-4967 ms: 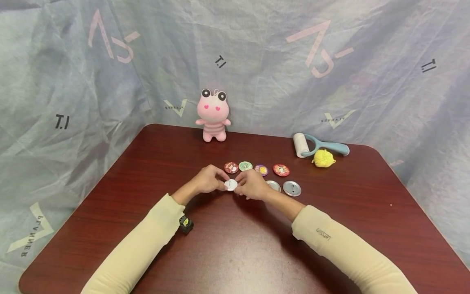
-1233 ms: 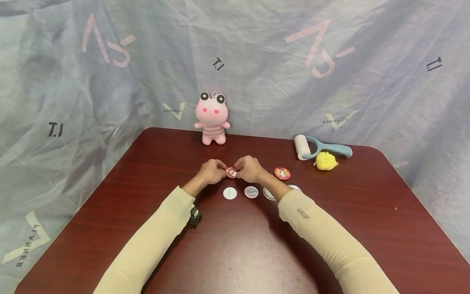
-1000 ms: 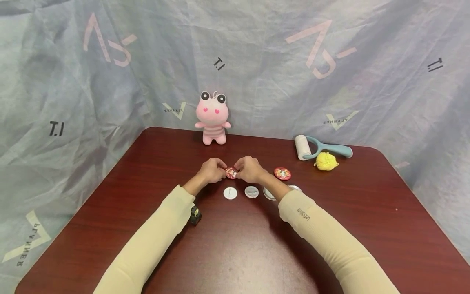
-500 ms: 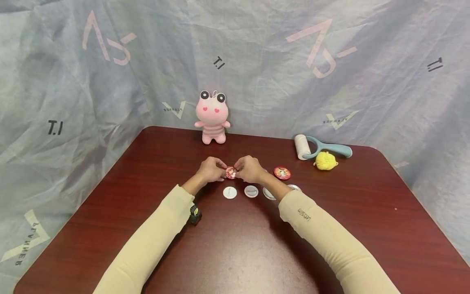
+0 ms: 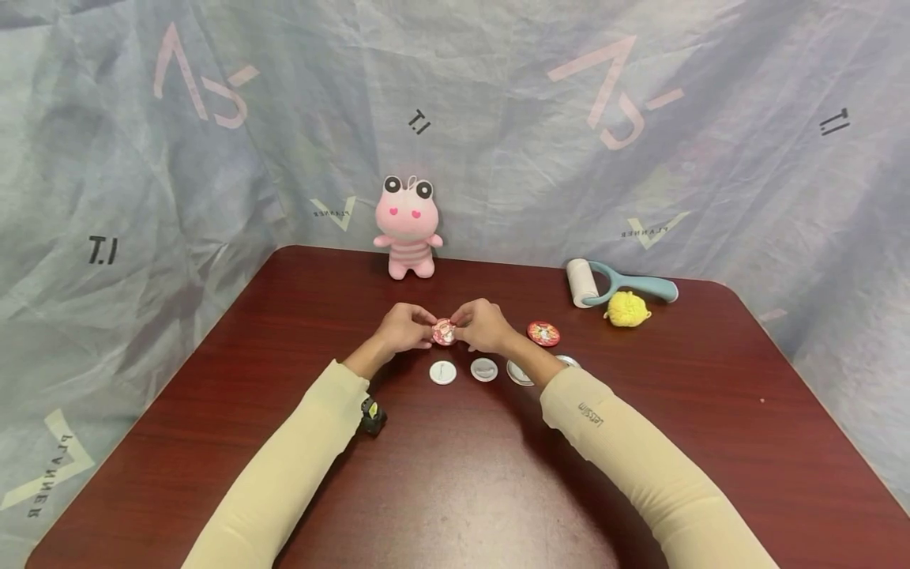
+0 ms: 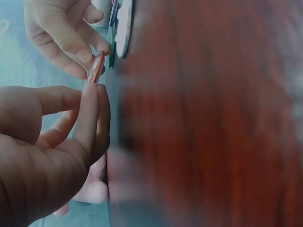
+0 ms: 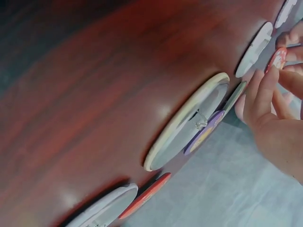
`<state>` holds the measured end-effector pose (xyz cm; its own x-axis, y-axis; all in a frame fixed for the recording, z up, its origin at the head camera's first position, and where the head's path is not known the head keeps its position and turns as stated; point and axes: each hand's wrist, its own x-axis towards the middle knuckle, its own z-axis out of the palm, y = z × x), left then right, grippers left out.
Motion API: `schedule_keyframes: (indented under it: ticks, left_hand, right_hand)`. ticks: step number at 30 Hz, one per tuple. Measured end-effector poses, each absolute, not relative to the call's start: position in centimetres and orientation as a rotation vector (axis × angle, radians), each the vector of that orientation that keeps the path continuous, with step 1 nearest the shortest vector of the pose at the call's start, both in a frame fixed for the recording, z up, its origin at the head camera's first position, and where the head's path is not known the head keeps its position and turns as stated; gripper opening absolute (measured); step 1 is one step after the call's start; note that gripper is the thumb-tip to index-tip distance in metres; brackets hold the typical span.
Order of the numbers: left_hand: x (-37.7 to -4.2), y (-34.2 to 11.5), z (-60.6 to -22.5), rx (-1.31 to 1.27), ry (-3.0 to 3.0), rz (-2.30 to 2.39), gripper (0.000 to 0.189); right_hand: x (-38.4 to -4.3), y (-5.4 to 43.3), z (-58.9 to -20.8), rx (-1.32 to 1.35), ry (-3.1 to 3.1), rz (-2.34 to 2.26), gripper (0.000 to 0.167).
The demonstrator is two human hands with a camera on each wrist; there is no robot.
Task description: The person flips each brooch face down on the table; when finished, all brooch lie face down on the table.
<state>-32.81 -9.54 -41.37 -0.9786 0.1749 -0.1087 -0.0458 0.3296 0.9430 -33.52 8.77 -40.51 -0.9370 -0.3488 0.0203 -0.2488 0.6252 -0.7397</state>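
Note:
Between both hands, a small red pin badge (image 5: 444, 332) is held face up, its printed front showing in the head view. My left hand (image 5: 401, 328) pinches its left edge with thumb and fingers. On the opposite edge, my right hand (image 5: 485, 325) pinches it too. Seen from the left wrist, the badge (image 6: 97, 67) is tilted nearly edge-on. Nearer me lie a white-backed badge (image 5: 442, 372) and a silver-backed one (image 5: 484, 369), pins up. In the right wrist view, a purple badge (image 7: 203, 134) and a green one (image 7: 234, 96) lie beyond a large pin-up badge (image 7: 187, 127).
A larger red badge (image 5: 543, 333) lies right of the right hand. The right forearm partly covers two silver-backed badges. Farther back are a pink plush toy (image 5: 410, 229), a blue-handled lint roller (image 5: 640, 285) and a yellow yarn ball (image 5: 627, 309). A grey cloth hangs behind the table.
Five seconds ago both hands held the white-backed badge; it now lies on the table. They have moved farther back to the red badge, which has tipped slightly during the last second.

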Motion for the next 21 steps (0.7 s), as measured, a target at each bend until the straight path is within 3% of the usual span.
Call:
schedule_keyframes:
  ticks: [21]
  left_hand:
    - [-32.03,-9.40,-41.16,0.179,2.388,1.858,0.023]
  right_hand:
    - [-33.30,9.56,-40.26,-0.423,2.563,-1.547,0.016]
